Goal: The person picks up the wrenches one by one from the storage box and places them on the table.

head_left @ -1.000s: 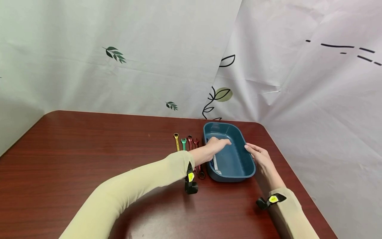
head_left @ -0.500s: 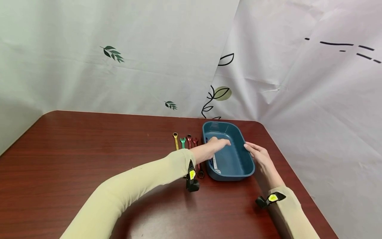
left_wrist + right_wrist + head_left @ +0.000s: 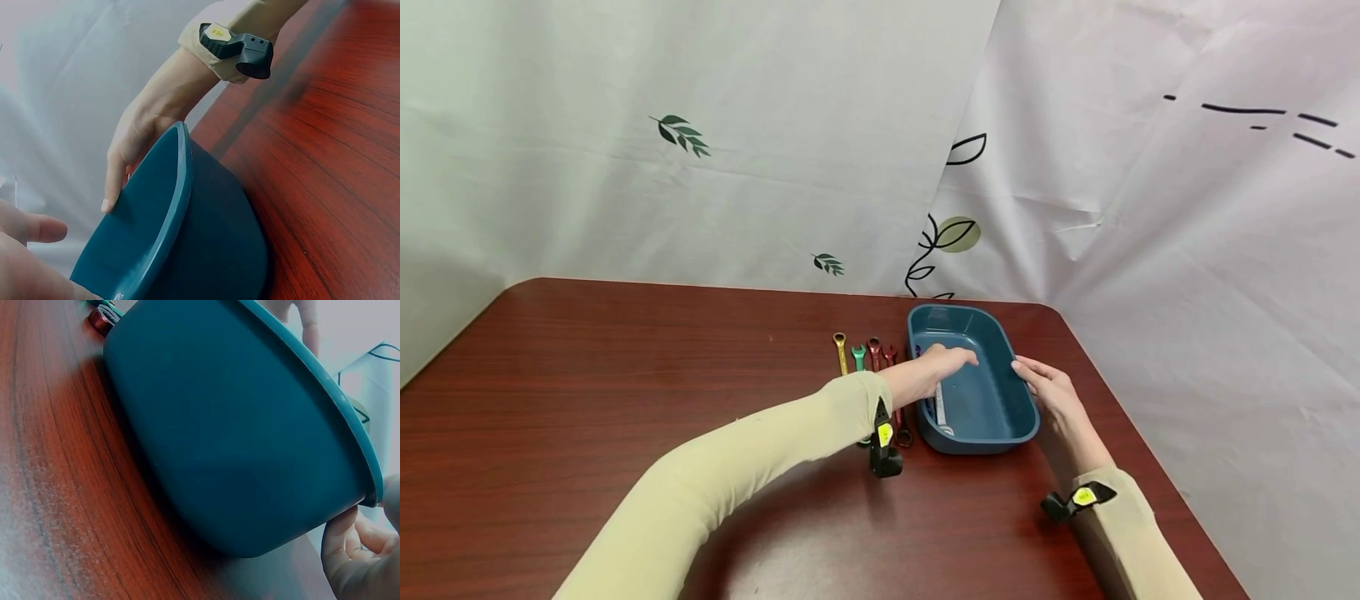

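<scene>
A blue plastic bin [image 3: 988, 421] stands on the table. My left hand [image 3: 936, 368] reaches over its left wall with the thumb extended; its other fingers are hidden, so I cannot tell whether they hold anything. Beneath that hand lies a silver wrench [image 3: 941, 408], with a partly covered blue-purple thing beside it. My right hand [image 3: 1054, 392] grips the bin's right rim, with the fingers under the rim's outer edge in the right wrist view. In the left wrist view, the left thumb [image 3: 47, 229] shows above the bin's interior.
Left of the bin, a yellow wrench [image 3: 841, 354], a green wrench [image 3: 858, 357], a dark red wrench [image 3: 875, 350] and a red wrench [image 3: 891, 355] lie side by side, partly under the left forearm. A hanging white cloth [image 3: 760, 167] borders the table [image 3: 625, 367].
</scene>
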The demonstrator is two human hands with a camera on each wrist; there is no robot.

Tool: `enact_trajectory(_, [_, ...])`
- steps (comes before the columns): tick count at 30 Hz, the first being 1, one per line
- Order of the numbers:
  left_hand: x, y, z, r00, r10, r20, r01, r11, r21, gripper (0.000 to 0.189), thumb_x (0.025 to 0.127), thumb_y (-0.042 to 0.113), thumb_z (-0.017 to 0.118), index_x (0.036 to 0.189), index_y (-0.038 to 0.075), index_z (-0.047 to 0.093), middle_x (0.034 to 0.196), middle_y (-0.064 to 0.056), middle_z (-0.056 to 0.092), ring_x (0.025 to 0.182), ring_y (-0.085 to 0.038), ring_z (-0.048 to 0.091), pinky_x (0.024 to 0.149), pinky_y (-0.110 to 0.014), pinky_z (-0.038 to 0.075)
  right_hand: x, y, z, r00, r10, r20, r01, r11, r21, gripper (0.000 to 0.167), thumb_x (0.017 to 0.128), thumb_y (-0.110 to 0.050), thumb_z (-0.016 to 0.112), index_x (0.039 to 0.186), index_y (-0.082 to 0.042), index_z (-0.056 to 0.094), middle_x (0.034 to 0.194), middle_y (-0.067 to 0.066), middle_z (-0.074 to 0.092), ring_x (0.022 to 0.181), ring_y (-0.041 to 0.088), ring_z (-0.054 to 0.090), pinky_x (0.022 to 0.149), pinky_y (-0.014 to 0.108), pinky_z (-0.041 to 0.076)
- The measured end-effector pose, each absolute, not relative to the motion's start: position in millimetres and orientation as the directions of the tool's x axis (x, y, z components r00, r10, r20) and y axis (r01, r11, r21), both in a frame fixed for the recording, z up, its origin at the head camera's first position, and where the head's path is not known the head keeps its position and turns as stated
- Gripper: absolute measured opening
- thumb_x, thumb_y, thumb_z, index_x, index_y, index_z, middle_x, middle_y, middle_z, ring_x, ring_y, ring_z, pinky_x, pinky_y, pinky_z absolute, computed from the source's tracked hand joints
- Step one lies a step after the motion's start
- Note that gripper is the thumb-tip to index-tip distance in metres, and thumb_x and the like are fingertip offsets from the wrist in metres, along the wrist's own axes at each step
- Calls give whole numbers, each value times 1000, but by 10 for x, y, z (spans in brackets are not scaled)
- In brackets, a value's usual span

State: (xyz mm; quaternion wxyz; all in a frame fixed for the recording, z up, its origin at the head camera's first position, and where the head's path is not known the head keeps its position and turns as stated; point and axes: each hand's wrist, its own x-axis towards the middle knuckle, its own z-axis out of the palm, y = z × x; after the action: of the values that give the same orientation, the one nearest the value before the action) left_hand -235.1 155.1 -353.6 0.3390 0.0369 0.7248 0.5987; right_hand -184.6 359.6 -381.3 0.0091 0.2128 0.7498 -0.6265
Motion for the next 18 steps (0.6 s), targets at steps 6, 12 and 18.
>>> enact_trajectory(6, [-2334,1574,-3579,-756,466,-459,-381,257,888,75,91,27,59,151,4,21,155,-16,24,141,-36,29,113,-57,33,-1845,3594,-3809,-909,306,-284,340,149,-928,67,92,-35,63,146,-4,38,95,-16,60,82,-2,63,72,17,57])
enact_trajectory(12, [-2345,1630,-3653,-763,463,-451,-347,296,890,70,91,22,60,148,1,26,151,-17,30,139,-34,32,112,-51,36,-1850,3595,-3802,-906,306,-293,345,133,-929,67,92,-34,64,147,-5,38,94,-17,60,81,-2,64,72,17,57])
enact_trajectory(18, [-2382,1674,-3694,-771,460,-440,-295,355,887,67,91,17,61,147,1,30,150,-17,34,137,-32,36,111,-45,40,-1850,3595,-3797,-906,300,-300,345,108,-933,67,92,-34,64,147,-6,38,93,-17,60,81,-2,65,72,18,57])
